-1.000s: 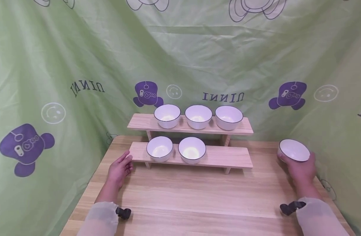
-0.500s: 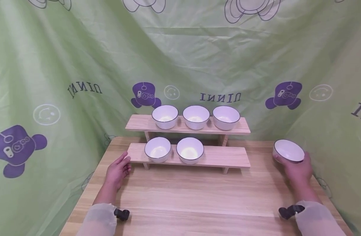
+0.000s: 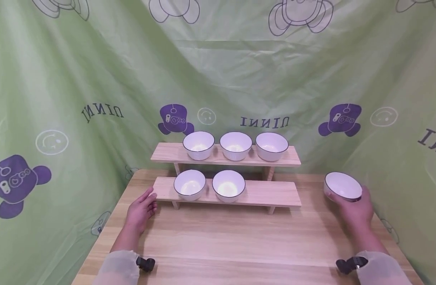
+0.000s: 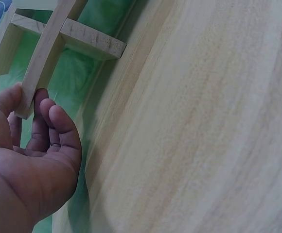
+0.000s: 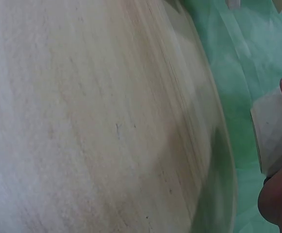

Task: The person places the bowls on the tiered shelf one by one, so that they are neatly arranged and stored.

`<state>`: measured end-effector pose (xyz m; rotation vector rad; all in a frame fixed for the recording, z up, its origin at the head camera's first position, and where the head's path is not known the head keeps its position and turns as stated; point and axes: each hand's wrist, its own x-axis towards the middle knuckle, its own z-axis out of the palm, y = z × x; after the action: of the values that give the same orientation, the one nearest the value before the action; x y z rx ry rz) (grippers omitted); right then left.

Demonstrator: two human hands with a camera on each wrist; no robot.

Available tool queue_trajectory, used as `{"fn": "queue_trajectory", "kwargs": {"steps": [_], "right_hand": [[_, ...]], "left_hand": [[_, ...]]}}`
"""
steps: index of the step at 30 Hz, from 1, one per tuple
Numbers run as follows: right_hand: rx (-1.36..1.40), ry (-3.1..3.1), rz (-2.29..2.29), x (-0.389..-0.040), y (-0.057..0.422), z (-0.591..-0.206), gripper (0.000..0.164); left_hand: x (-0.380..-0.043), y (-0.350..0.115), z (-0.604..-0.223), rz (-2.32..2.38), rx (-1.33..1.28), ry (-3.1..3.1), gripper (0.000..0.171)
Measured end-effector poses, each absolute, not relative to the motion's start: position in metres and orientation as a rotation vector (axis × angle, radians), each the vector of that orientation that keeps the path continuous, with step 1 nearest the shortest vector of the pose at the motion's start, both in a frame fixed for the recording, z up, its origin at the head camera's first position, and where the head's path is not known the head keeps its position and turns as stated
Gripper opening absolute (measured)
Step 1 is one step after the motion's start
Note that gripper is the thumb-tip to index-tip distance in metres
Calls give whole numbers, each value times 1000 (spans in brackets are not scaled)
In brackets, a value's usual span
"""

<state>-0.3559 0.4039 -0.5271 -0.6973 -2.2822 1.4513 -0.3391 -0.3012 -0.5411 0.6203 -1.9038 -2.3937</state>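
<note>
At the right of the head view, my right hand (image 3: pixel 358 211) grips a white bowl (image 3: pixel 342 185) with a dark rim, tilted and held above the table. Only part of that bowl (image 5: pixel 276 128) and some fingers show in the right wrist view. My left hand (image 3: pixel 141 209) pinches the left end of the lower wooden shelf (image 3: pixel 271 193). In the left wrist view the thumb lies on one face of the board (image 4: pixel 41 68), the fingers on the other. Two white bowls, a left one (image 3: pixel 190 185) and a right one (image 3: pixel 229 186), stand on this lower shelf.
Behind it, the upper wooden shelf (image 3: pixel 168 152) bears three matching bowls: left (image 3: pixel 198 145), middle (image 3: pixel 235 146) and right (image 3: pixel 271 146). Both shelves stand on a wooden table (image 3: pixel 239 241). A green printed curtain (image 3: pixel 218 75) hangs at the back and sides.
My right hand has brought its bowl a little left, closer to the shelves. The left hand stays at the lower shelf's end. The head view has shifted slightly.
</note>
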Motion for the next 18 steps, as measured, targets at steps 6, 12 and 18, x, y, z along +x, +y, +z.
{"fn": "queue_trajectory", "kwargs": {"steps": [6, 12, 18], "right_hand": [[-661, -2275, 1461, -353, 395, -520, 121], [-627, -2334, 1441, -348, 387, -514, 125], [-545, -2325, 1416, -348, 376, -510, 115]], "left_hand": [[-338, -302, -542, -2400, 618, -1901, 69], [-338, -300, -543, -2398, 621, -1897, 68], [-339, -301, -542, -2410, 621, -1879, 67]]}}
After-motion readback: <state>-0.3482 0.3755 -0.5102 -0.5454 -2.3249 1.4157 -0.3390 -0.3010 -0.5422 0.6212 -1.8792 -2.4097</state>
